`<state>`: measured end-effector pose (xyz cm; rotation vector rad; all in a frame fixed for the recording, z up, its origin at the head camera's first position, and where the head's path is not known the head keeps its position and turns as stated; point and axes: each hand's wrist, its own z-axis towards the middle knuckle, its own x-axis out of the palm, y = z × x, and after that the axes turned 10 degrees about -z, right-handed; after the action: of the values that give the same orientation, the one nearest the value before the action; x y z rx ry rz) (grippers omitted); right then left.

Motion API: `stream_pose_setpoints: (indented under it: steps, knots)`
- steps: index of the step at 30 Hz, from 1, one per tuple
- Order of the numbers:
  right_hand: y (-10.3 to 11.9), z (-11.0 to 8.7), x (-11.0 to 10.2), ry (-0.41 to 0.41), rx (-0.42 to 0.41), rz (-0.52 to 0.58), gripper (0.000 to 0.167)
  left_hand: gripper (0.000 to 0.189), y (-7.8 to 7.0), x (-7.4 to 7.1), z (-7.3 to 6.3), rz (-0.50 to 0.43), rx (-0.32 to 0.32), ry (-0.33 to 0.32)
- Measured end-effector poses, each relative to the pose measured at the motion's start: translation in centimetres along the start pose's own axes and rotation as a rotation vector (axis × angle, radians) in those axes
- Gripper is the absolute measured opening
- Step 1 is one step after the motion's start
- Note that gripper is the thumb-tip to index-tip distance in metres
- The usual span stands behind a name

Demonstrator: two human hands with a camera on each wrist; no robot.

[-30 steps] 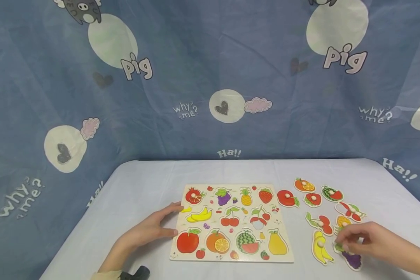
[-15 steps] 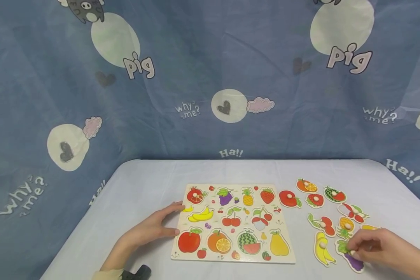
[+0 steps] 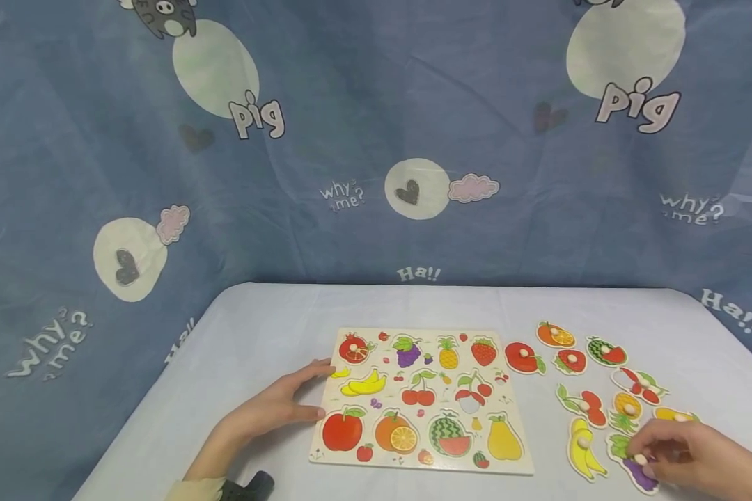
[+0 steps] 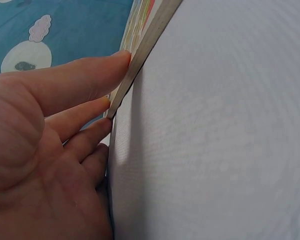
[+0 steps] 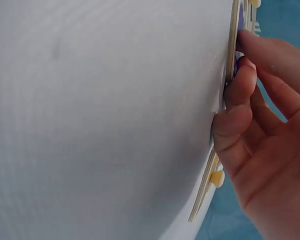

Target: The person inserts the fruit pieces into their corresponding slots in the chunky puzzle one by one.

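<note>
The right hand (image 3: 695,459) rests at the near right of the desk (image 3: 269,334), its curled fingers (image 5: 240,85) pinching the grape puzzle piece (image 3: 636,467) by its small peg, with the piece lying flat on the cloth just right of the banana piece (image 3: 583,449) and near of the pineapple piece (image 3: 627,410). The left hand (image 3: 269,410) lies flat and relaxed at the left edge of the wooden fruit puzzle board (image 3: 423,400), fingertips (image 4: 110,62) touching that edge and holding nothing. The grape piece sits well apart from the left hand, right of the board.
</note>
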<state>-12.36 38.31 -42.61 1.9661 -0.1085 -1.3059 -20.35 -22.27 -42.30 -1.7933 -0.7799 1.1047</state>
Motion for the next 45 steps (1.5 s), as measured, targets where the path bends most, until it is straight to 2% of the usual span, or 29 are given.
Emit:
stream_pose_setpoints:
  steps: [3, 14, 17, 25, 30, 32, 38, 45]
  knots:
    - [-0.1, -0.1, 0.0, -0.009, -0.025, -0.016, 0.020, 0.068, 0.0, 0.1, -0.1, 0.000, 0.003, 0.001]
    - [0.6, -0.1, 0.0, -0.052, -0.001, -0.107, 0.019, 0.071, -0.2, 0.1, -0.2, -0.002, -0.011, -0.010]
    - [0.7, -0.1, -0.1, -0.050, 0.005, -0.108, 0.018, 0.070, -0.2, 0.2, -0.2, -0.008, -0.017, -0.010]
    - [0.6, -0.2, -0.1, -0.095, -0.077, -0.107, 0.022, 0.070, -0.2, 0.3, -0.3, -0.003, -0.020, -0.018]
    - [0.9, -0.1, -0.4, -0.118, -0.051, -0.127, 0.022, 0.070, -0.3, 0.2, -0.3, 0.007, -0.017, -0.021]
    - [1.1, 0.1, -0.4, -0.148, -0.055, -0.147, 0.023, 0.070, -0.3, 0.2, -0.3, 0.009, -0.018, -0.021]
    - [1.6, 0.7, 0.0, -0.278, -0.152, -0.189, 0.035, 0.069, -0.3, 0.2, -0.3, 0.004, -0.010, -0.009]
    - [2.5, 1.6, 0.5, -0.382, -0.176, -0.246, 0.041, 0.069, -0.3, 0.2, -0.2, 0.006, -0.005, -0.004]
